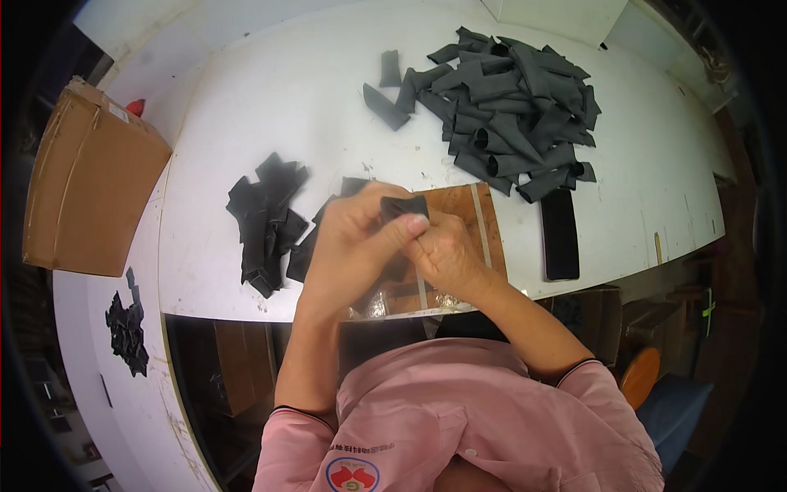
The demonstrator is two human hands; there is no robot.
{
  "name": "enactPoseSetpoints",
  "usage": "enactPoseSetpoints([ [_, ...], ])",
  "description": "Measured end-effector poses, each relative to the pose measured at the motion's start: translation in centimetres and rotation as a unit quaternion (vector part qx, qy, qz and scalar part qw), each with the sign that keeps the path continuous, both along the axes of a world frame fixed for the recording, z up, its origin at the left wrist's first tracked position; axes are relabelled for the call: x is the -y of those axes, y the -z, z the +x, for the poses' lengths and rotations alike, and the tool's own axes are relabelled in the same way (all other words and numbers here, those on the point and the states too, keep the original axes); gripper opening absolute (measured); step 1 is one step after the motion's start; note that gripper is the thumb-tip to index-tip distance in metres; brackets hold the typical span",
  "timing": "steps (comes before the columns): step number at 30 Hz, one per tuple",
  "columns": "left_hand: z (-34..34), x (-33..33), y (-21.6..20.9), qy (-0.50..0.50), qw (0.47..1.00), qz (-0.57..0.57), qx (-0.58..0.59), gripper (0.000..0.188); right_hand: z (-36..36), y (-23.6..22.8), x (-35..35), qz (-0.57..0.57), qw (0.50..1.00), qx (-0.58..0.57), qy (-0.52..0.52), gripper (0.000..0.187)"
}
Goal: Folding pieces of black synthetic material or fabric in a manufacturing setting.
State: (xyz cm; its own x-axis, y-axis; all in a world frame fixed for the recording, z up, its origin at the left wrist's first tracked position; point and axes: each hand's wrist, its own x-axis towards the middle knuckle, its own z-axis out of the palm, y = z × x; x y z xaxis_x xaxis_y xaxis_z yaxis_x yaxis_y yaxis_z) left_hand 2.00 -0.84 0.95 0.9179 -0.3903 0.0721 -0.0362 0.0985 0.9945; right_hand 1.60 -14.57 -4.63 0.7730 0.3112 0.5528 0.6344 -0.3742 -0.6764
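Observation:
Near the table's front edge, my left hand [354, 242] and my right hand [449, 252] meet over a brown board. Between them they grip a short black fabric sleeve [404, 207], its upper end showing above my left thumb. Both hands are closed on it, and most of the fingers and the sleeve's lower part are hidden. To the left of my left hand lies a small heap of black fabric sleeves [266, 221]. More black pieces [302, 256] lie partly behind that hand.
A large heap of dark grey fabric sleeves [516, 107] covers the table's back right, with a few loose ones beside it. A black phone-like slab [561, 238] lies right of the taped board [489, 221]. At left are a cardboard box [90, 180] and black scraps [127, 332].

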Motion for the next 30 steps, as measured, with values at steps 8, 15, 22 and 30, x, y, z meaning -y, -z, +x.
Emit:
enactPoseSetpoints([
  [8, -0.6, -0.1, 0.7, -0.042, 0.996, 0.071, 0.043, 0.018, 0.0, -0.1, 0.0, -0.009, 0.999, 0.03, -0.01, 0.016],
  [15, -2.0, 1.5, -0.4, -0.311, 0.925, 0.059, 0.209, 0.012, 0.2, -2.1, 0.5, -0.075, 0.997, 0.01, -0.002, 0.017],
  [22, -1.4, 0.3, -1.8, -0.176, 0.955, 0.153, 0.183, 0.011, 0.3, -0.1, 0.1, -0.02, 0.999, 0.003, -0.029, 0.019],
  [30, -2.5, 1.5, -0.3, -0.301, 0.933, -0.103, 0.167, 0.011, 0.0, -2.6, 0.5, -0.123, 0.992, 0.001, 0.003, 0.024],
])
